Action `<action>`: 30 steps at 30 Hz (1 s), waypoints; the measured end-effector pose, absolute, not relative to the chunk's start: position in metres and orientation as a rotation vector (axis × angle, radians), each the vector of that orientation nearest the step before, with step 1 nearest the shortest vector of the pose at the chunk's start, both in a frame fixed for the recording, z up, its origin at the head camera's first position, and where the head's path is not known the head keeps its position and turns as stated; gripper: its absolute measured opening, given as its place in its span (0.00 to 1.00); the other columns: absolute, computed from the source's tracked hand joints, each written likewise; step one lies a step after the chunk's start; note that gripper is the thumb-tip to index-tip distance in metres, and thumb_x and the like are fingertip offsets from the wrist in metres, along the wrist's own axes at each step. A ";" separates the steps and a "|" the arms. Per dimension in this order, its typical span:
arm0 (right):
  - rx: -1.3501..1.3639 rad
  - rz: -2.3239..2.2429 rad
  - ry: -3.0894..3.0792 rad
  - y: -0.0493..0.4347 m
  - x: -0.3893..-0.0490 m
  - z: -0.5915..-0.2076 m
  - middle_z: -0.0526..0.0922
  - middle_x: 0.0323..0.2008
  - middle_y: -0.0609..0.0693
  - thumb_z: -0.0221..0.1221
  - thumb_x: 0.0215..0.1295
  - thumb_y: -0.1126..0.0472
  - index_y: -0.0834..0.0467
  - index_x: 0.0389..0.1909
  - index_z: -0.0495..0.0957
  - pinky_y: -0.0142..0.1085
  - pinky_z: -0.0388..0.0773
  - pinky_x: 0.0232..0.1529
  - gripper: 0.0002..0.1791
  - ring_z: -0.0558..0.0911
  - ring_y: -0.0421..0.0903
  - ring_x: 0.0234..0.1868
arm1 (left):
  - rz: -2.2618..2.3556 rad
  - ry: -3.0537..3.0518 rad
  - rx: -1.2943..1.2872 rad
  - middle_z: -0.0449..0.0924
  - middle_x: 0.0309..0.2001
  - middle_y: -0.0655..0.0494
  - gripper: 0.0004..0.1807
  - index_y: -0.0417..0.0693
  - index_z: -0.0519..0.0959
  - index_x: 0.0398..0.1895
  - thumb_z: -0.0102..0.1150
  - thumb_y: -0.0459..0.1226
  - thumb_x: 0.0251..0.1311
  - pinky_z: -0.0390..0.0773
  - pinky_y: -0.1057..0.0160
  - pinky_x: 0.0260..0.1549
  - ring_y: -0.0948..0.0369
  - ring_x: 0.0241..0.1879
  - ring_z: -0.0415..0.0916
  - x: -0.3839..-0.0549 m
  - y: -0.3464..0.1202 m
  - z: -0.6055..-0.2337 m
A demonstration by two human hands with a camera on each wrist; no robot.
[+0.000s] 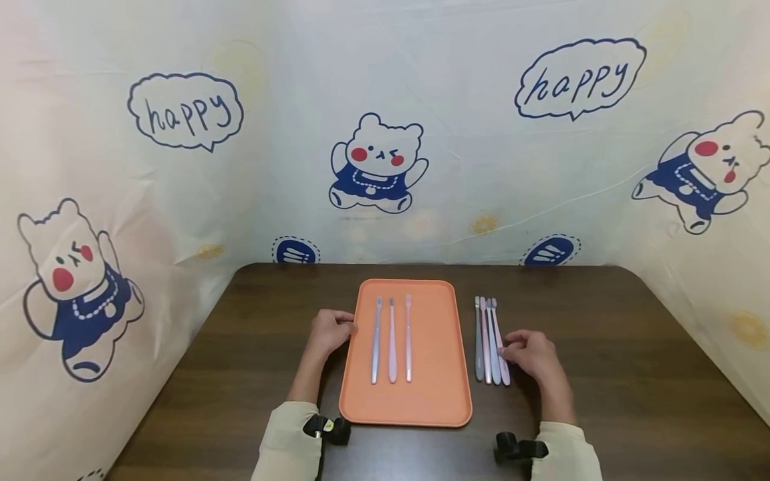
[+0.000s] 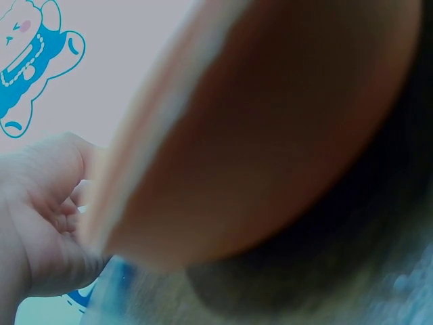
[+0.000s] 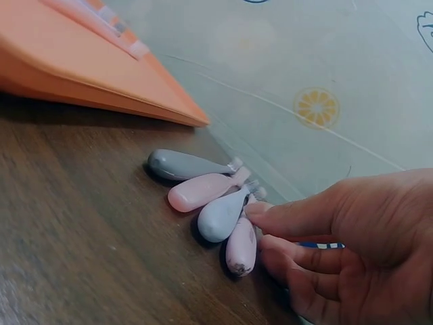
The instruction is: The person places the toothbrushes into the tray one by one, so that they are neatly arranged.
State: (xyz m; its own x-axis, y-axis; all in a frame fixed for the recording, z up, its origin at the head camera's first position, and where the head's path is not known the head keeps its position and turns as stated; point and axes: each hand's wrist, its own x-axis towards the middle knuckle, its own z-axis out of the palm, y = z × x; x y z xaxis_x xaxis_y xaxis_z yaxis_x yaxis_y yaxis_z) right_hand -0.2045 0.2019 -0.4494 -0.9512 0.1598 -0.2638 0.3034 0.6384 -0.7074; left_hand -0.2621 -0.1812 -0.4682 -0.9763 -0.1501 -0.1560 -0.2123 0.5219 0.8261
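Note:
An orange tray [image 1: 436,354] lies on the table, bearing three toothbrushes side by side: a blue one [image 1: 375,347], a pink one [image 1: 393,354] and a paler pink one [image 1: 408,347]. My left hand [image 1: 329,331] holds the tray's left rim; its fingers are partly hidden in the left wrist view. To the right of the tray lies a row of several toothbrushes: a grey one [image 3: 183,164], a pink one [image 3: 196,193], a light blue one [image 3: 220,218] and a light pink one [image 3: 241,250]. With thumb and fingers, my right hand [image 1: 532,353] pinches the light pink one at the row's right end.
The dark wooden table [image 1: 613,347] extends on both sides of the tray. A printed cloth [image 1: 469,133] with bear figures hangs behind it and along both sides. Black wrist mounts [image 1: 520,447] sit at the sleeves.

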 end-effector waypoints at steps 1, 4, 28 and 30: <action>0.385 -1.203 2.688 0.203 -0.205 -0.450 0.84 0.39 0.60 0.64 0.60 0.59 0.67 0.55 0.76 0.36 0.74 0.37 0.24 0.79 0.48 0.36 | 1.476 2.687 -0.311 0.86 0.40 0.43 0.13 0.39 0.85 0.43 0.60 0.32 0.54 0.84 0.62 0.33 0.59 0.31 0.81 -0.263 -0.180 -0.468; 0.399 -1.199 2.690 0.203 -0.203 -0.450 0.84 0.39 0.60 0.64 0.60 0.59 0.67 0.54 0.76 0.36 0.74 0.37 0.24 0.79 0.48 0.36 | 1.479 2.689 -0.301 0.86 0.41 0.43 0.13 0.39 0.85 0.43 0.60 0.32 0.54 0.84 0.61 0.33 0.59 0.31 0.81 -0.263 -0.179 -0.468; 0.485 -1.188 2.670 0.194 -0.205 -0.449 0.84 0.37 0.61 0.63 0.59 0.61 0.69 0.49 0.78 0.34 0.77 0.31 0.20 0.80 0.45 0.31 | 1.495 2.706 -0.307 0.86 0.40 0.43 0.13 0.39 0.86 0.42 0.60 0.32 0.54 0.84 0.60 0.33 0.60 0.29 0.82 -0.260 -0.181 -0.469; 0.490 -1.180 2.677 0.193 -0.205 -0.449 0.84 0.36 0.61 0.63 0.59 0.61 0.69 0.48 0.79 0.33 0.77 0.29 0.19 0.80 0.45 0.30 | 1.504 2.698 -0.310 0.86 0.40 0.43 0.12 0.39 0.86 0.42 0.60 0.32 0.54 0.84 0.60 0.33 0.60 0.29 0.82 -0.260 -0.181 -0.470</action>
